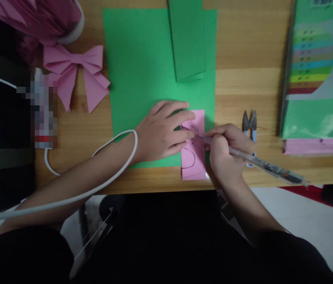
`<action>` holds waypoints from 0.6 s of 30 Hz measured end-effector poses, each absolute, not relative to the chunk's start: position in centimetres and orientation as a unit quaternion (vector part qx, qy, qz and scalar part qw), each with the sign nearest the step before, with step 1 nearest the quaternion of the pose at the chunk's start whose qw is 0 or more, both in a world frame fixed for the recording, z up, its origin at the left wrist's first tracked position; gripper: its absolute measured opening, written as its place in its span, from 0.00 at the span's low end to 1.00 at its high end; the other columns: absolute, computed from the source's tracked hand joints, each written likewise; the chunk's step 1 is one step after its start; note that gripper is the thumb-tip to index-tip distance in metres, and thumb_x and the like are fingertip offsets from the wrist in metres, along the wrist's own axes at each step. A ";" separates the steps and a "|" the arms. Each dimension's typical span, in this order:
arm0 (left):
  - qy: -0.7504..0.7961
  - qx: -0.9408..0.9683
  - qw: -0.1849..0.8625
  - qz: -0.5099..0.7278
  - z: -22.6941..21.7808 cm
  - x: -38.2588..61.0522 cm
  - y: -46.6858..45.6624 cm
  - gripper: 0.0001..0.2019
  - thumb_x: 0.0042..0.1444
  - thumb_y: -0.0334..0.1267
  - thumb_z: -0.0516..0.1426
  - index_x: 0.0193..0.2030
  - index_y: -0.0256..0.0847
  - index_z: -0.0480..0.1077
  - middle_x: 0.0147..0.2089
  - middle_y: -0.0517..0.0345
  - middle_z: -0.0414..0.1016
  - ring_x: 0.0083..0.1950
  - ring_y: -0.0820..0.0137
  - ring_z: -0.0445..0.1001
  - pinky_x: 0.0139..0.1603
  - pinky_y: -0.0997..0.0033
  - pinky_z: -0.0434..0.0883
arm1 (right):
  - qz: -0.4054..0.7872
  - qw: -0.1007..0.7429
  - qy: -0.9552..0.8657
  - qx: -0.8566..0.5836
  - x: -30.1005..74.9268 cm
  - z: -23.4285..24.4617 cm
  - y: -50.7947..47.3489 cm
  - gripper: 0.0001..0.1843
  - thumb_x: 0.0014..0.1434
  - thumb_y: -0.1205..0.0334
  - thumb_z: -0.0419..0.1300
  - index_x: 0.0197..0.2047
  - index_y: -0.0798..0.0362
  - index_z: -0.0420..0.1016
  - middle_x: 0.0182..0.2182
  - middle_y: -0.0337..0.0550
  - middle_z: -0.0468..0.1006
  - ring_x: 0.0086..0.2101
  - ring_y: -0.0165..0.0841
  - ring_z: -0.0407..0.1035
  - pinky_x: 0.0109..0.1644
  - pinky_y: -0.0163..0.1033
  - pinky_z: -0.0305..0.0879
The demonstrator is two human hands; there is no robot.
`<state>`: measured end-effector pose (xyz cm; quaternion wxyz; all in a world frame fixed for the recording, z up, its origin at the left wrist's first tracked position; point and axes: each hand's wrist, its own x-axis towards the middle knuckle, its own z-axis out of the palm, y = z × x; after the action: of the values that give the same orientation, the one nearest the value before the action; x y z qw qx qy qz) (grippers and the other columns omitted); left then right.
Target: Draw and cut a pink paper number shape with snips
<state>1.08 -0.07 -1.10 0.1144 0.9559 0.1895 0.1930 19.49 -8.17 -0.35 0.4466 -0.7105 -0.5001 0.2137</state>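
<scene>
Under the spread fingers of my left hand (166, 130) lies a small strip of pink paper (194, 173), marked with curved black lines. My right hand (228, 148) grips a pen (261, 163), its tip on or just above the strip near the left fingertips. Beneath the strip is a sheet of green paper (139, 59), which reaches under my left hand too. A folded green paper piece (187, 39) rests on the upper part of that sheet. Small thread snips (249, 122) lie just beyond my right hand, partly covered by it.
A pink paper bow (77, 75) sits at the left, below a pink wrapped bundle (51, 19). A white cable (110, 179) loops over my left forearm. At the right lies a pack of coloured paper (317, 114). The wooden table's (154, 183) front edge runs close to my body.
</scene>
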 end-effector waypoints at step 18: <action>0.181 0.958 0.141 0.172 -1.0 0.8 0.0 0.11 0.65 0.38 0.57 0.51 0.44 0.76 0.62 0.49 0.72 0.67 0.49 0.66 0.62 0.43 0.65 | 0.208 0.458 -0.521 -0.690 19.3 -0.1 -8.1 0.12 0.49 0.70 0.53 0.23 0.52 0.77 0.17 0.35 0.74 0.17 0.29 0.66 0.22 0.37 0.62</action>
<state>0.79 0.02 -0.99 0.1408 0.9581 0.1807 0.1723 19.34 -8.09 -0.06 0.4579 -0.6899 -0.5207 0.2078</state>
